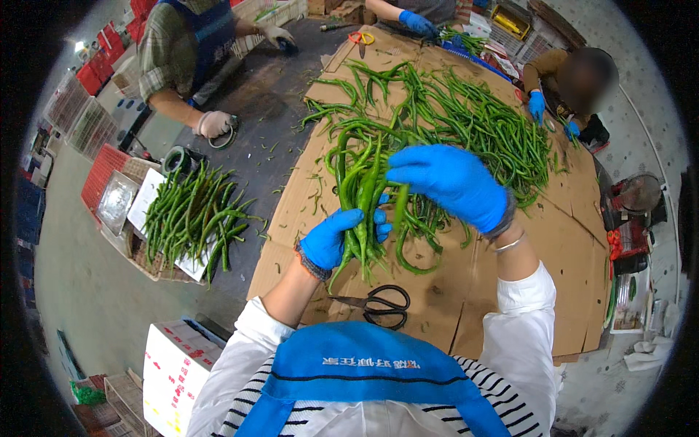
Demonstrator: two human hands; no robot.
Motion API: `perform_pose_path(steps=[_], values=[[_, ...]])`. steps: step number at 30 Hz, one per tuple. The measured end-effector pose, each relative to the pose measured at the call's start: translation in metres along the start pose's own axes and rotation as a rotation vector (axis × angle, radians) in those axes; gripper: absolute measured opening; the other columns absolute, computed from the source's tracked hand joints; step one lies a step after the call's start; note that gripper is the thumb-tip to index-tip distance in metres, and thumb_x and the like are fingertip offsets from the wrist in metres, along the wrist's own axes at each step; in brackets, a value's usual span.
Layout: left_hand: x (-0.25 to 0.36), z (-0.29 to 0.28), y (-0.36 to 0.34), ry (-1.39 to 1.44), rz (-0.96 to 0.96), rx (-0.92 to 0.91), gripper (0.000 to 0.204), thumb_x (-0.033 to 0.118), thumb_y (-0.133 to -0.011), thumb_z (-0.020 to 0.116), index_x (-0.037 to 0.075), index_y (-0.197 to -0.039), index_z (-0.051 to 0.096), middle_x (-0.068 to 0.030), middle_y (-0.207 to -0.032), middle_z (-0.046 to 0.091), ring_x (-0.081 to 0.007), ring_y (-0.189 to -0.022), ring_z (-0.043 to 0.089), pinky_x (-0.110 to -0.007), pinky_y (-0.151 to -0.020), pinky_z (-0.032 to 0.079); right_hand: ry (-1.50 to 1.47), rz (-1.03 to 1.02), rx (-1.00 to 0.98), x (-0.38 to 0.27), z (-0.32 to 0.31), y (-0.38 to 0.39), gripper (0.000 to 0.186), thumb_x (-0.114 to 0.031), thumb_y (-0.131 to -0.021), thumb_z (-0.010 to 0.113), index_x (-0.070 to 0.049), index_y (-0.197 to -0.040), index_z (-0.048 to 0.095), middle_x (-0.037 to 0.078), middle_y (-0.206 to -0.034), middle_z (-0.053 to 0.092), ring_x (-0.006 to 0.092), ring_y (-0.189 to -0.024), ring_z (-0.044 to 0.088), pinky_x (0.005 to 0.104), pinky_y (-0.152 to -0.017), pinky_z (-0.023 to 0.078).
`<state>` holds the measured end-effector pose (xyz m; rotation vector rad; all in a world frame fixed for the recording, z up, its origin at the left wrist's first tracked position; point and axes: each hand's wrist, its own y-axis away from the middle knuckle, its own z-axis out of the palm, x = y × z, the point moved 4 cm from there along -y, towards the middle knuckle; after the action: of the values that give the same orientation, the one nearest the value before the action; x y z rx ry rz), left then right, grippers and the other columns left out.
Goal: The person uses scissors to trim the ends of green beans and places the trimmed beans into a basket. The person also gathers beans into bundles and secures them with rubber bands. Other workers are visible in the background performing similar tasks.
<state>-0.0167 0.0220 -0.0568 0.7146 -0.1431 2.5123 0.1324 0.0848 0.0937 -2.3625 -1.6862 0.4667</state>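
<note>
At frame centre, the left hand [326, 242] gripped a bunch of green peppers [368, 191]; the right hand [453, 183] curled beside it, its hold unclear; the peppers seemed light, slick and snappable, best taken loosely around their middles.

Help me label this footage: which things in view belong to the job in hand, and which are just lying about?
Belong to the job:
- bunch of green peppers, in the left hand
- right hand, beside the bunch
- pepper heap
- cardboard under it

Apparently just lying about:
- black-handled scissors
- orange-handled scissors
- white carton
</note>
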Motion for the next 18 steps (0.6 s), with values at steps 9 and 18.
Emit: perform_pose_path(steps=[9, 18], values=[[0.002, 0.015, 0.015, -0.016, 0.028, 0.036, 0.05, 0.015, -0.085, 0.056, 0.003, -0.13, 0.04, -0.0163, -0.12, 0.054, -0.0295, -0.106, 0.056, -0.041, -0.092, 0.046, -0.517, 0.299, -0.092, -0.025, 0.056, -0.012, 0.025, -0.01, -0.081, 0.057, -0.009, -0.105, 0.062, 0.009, -0.104, 0.061, 0.0222, -0.083, 0.062, 0.0291, -0.067, 0.051], [-0.004, -0.018, 0.036, -0.041, 0.017, 0.109, 0.055, 0.016, -0.08, 0.059, 0.001, -0.13, 0.041, -0.0148, -0.112, 0.057, -0.0259, -0.1, 0.058, -0.04, -0.09, 0.047, -0.81, 0.65, 0.381, 0.037, 0.068, 0.02, 0.023, -0.013, -0.083, 0.061, -0.008, -0.106, 0.064, 0.012, -0.095, 0.063, 0.0252, -0.082, 0.061, 0.0317, -0.075, 0.049]])
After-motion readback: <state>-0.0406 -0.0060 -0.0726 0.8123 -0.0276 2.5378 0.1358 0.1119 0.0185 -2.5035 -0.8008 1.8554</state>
